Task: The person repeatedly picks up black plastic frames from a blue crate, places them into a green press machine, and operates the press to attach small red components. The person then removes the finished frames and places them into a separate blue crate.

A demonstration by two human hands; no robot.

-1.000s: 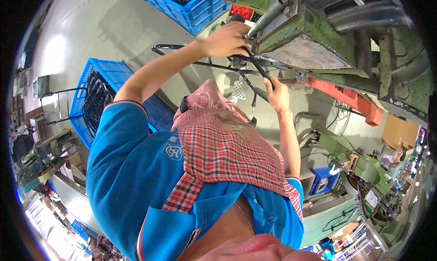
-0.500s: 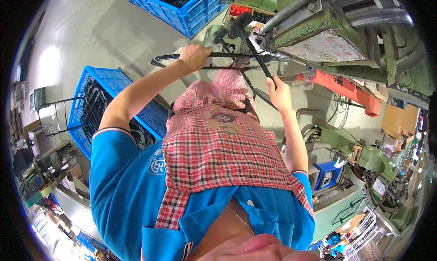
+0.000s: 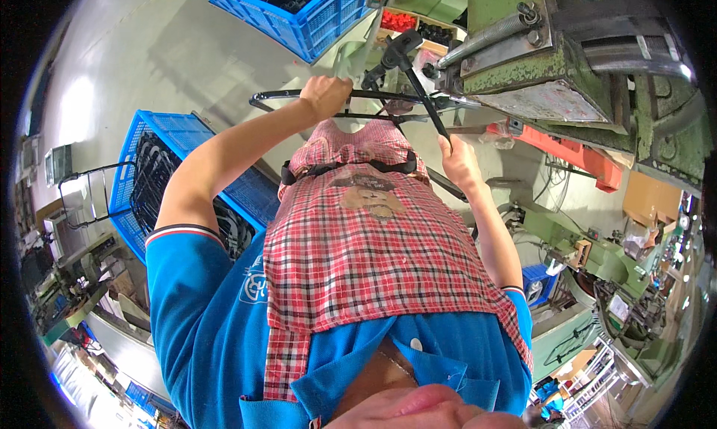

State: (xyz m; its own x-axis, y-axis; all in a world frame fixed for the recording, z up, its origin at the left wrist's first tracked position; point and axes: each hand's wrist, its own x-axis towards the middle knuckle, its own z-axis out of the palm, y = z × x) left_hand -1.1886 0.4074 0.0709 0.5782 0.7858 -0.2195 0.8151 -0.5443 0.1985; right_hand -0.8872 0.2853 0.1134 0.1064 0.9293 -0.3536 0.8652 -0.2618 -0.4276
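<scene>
Both arms reach out past my red checked apron. My left hand is wrapped round the upper bar of a bent black tubular frame, whose rounded end sticks out to the left. In my right hand is the handle of a black mallet. The mallet's head points away from me, above the frame and beside the green machine. Part of the frame is hidden behind the mallet and the apron, and I cannot tell whether the mallet touches it.
A blue crate full of black tubular parts stands at the left, another blue crate farther ahead. Small boxes of red pieces and black pieces sit near the machine. A red-orange beam lies at the right.
The mallet's head has shifted slightly right and toward me, and my right hand has come slightly nearer. My left hand keeps its grip on the frame. My torso and the view have moved a little.
</scene>
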